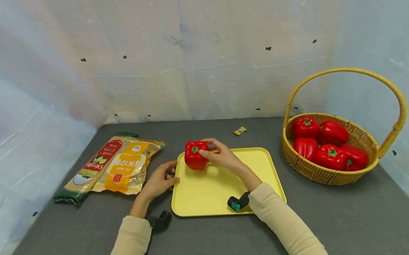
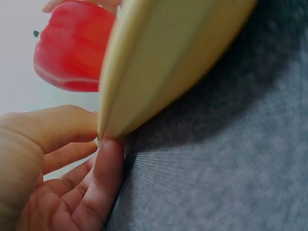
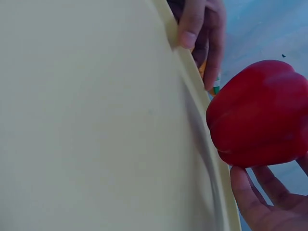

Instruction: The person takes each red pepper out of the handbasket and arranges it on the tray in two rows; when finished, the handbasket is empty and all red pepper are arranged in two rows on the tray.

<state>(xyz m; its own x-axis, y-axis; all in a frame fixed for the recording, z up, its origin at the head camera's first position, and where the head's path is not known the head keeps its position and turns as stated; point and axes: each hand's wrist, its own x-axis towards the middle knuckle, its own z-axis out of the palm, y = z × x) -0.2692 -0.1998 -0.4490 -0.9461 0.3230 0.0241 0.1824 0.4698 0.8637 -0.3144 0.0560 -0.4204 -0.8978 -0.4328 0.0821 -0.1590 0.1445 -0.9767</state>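
Observation:
A red bell pepper [image 1: 194, 156] with a green stem is gripped by my right hand [image 1: 221, 154], over the far left corner of a yellow tray [image 1: 222, 194]. In the right wrist view the thumb and fingers hold the pepper [image 3: 262, 113] from one side, close by the tray's rim [image 3: 211, 159]. My left hand [image 1: 160, 180] pinches the tray's left edge. The left wrist view shows the thumb above the rim and a finger [image 2: 108, 163] beneath it, with the tray's underside [image 2: 159, 62] visible.
To the right stands a wicker basket [image 1: 313, 175] with a tall handle, holding several red bell peppers [image 1: 330, 157]. Two food packages, one green and red [image 1: 96, 163], one yellow and clear [image 1: 125, 167], lie at the left. Behind the tray is a small yellow packet [image 1: 240, 130].

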